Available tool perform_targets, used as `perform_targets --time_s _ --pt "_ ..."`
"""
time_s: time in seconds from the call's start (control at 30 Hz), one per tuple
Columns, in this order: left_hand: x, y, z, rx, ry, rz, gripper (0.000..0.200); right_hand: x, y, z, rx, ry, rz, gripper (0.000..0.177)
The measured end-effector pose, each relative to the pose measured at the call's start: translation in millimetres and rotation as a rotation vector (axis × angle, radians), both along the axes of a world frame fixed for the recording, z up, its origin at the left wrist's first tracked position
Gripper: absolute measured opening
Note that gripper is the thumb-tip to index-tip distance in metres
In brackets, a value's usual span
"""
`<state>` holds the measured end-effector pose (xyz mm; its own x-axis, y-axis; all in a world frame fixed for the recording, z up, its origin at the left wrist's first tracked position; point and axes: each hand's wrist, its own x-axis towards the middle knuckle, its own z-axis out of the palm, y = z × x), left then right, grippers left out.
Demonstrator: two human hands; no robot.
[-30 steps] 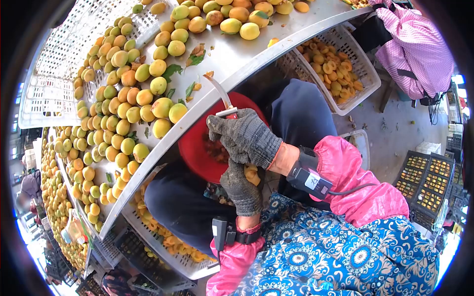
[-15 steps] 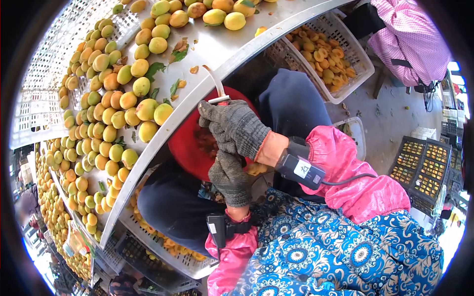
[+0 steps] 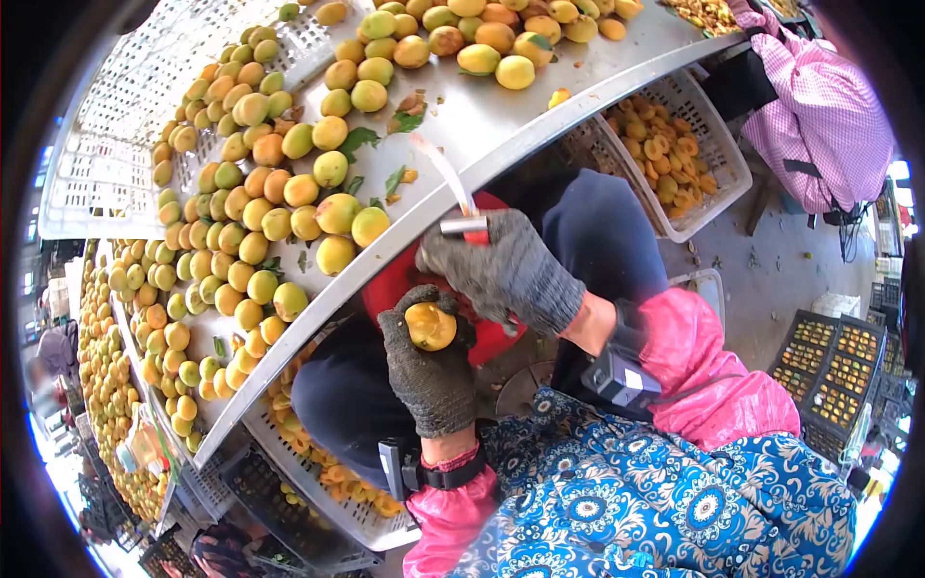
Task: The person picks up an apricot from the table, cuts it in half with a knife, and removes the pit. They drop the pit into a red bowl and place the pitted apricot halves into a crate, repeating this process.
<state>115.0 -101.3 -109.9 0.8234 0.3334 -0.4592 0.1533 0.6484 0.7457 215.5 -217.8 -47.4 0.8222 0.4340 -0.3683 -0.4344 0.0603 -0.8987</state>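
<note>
Apricot is grasped in the left fingers; knife is gripped by the right fingers, above the bowl; whole apricots are spread on the bench, beyond both

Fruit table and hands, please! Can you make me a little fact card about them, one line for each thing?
Left hand: gray glove, holding a yellow-orange fruit that looks cut
Right hand: gray glove, gripping a curved knife with some red at its handle
Hands touching: no, a gap between them
Table: shiny metal, lots of whole green, yellow and orange fruits on it
Under the hands: red container, partly hidden
Right of the knees: white crate of cut fruit pieces
</note>
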Motion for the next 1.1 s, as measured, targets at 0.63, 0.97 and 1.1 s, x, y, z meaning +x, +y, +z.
perform_targets --time_s 0.63,0.97,1.1 --pt "-5.5 -28.6 35.4 0.292 -0.05 0.22 0.035 -66.8 9.0 -14.8 -0.219 -0.658 -0.028 0.022" --pt "-27.2 16.2 85.5 1.11 -0.056 0.109 0.026 -47.7 25.9 -3.7 -0.048 -0.276 0.167 0.021" --pt "-66.1 76.7 106.6 1.159 0.156 0.333 0.031 -43.6 19.9 11.1 0.082 -0.436 -0.043 0.017"
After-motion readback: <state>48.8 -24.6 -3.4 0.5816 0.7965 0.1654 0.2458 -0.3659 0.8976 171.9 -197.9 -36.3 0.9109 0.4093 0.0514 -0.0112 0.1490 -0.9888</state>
